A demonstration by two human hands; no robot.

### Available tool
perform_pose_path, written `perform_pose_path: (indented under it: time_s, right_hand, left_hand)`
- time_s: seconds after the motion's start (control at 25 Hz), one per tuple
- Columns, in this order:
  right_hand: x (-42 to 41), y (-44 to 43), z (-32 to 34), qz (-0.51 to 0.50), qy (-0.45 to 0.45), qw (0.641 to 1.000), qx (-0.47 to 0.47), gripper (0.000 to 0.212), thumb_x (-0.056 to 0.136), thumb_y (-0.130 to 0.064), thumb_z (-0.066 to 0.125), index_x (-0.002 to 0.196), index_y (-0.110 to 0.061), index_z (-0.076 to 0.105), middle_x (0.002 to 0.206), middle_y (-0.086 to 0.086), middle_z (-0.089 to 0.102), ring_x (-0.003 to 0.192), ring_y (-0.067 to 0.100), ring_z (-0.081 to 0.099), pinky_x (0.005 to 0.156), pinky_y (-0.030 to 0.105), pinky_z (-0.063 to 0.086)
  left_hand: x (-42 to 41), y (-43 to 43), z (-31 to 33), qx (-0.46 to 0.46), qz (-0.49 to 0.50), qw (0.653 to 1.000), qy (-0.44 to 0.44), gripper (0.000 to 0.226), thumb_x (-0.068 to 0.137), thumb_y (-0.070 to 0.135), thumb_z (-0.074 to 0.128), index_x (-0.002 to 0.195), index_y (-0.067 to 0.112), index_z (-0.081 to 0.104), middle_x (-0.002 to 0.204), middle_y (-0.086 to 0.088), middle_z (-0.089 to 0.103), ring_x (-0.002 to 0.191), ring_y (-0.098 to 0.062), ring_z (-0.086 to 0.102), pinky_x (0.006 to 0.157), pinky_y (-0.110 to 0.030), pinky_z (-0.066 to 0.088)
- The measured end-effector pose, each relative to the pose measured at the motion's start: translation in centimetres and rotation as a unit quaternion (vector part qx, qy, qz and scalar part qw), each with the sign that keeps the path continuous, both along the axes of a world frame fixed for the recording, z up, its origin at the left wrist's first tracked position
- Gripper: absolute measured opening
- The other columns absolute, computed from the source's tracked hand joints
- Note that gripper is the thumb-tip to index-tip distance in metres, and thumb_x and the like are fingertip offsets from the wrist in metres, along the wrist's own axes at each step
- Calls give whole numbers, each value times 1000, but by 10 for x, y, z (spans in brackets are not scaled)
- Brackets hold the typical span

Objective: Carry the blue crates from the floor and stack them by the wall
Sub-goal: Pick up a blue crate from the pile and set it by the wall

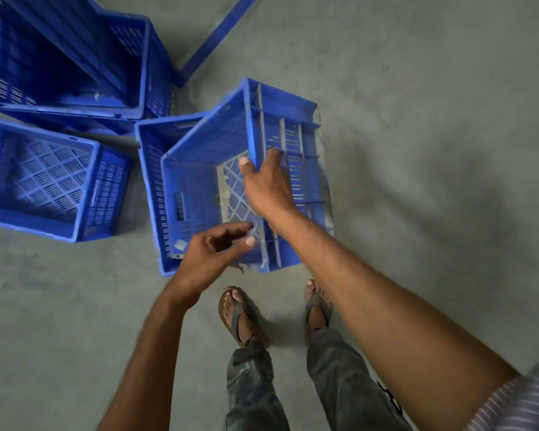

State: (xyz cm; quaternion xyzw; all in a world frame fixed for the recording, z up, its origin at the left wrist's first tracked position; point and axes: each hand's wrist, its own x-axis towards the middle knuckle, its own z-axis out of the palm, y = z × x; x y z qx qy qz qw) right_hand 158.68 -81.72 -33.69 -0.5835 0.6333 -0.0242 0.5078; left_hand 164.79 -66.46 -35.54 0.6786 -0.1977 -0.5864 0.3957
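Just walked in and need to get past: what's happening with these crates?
A person's right hand grips the side wall of a tilted blue crate, which sits skewed over another crate on the floor. The left hand hovers curled at its near rim; grip unclear. More blue crates stand to the left.

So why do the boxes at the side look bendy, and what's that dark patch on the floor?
Head view: the wide-angle lens bows the crates at the left; head view: the dark patch is a soft shadow on the floor, no glare; head view: the tilted crate in the right hand looks slightly smeared.
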Motion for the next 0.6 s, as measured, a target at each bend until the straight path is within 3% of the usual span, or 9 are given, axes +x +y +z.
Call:
perform_pose_path:
  time_s: [0.12, 0.24, 0.32, 0.4, 0.48, 0.6]
  right_hand:
    - [-5, 18, 30, 19, 26, 998, -58, 46, 104, -43, 44, 131, -5, 42, 127, 21, 61, 115, 40, 56, 73, 39, 31]
    - [-14, 20, 72, 12, 30, 993, -115, 48, 103, -46, 44, 132, -8, 44, 125, 18, 63, 114, 39, 57, 81, 40, 39]
    - [-28, 10, 103, 0, 22, 991, -131, 51, 102, -49, 46, 133, -9, 46, 126, 16, 62, 117, 37, 56, 90, 41, 43]
    - [-45, 3, 137, -19, 6, 985, -172, 53, 99, -55, 46, 127, -12, 50, 122, 13, 63, 113, 34, 58, 94, 42, 46]
    - [-63, -1, 176, -31, -23, 976, -214, 51, 95, -58, 47, 117, -13, 55, 108, 5, 64, 98, 25, 60, 90, 42, 48]
    - [-96, -11, 231, -35, -34, 973, -227, 39, 93, -59, 51, 100, -21, 57, 85, -4, 57, 75, 16, 51, 73, 38, 45]
  left_hand:
    - [17, 3, -13, 18, 104, 994, -41, 32, 92, 8, 73, 123, 13, 69, 111, 4, 76, 101, 0, 70, 82, -12, 53]
    - [20, -5, -24, 47, 141, 987, -60, 32, 94, 14, 72, 126, 11, 67, 111, 3, 74, 97, 0, 69, 74, -7, 50]
    - [18, -12, -31, 59, 172, 980, -75, 34, 94, 16, 72, 127, 10, 65, 115, 2, 70, 105, -7, 66, 82, -12, 51]
    - [16, -20, -30, 65, 211, 968, -123, 38, 93, 20, 73, 127, 10, 61, 122, -2, 65, 113, -16, 60, 97, -28, 51]
    - [10, -22, -18, 91, 253, 947, -174, 42, 91, 29, 72, 127, 10, 59, 128, -8, 60, 119, -26, 58, 103, -38, 46]
    - [-2, -18, 19, 197, 270, 906, -260, 51, 92, 44, 68, 129, 12, 56, 137, -14, 52, 129, -32, 48, 104, -39, 37]
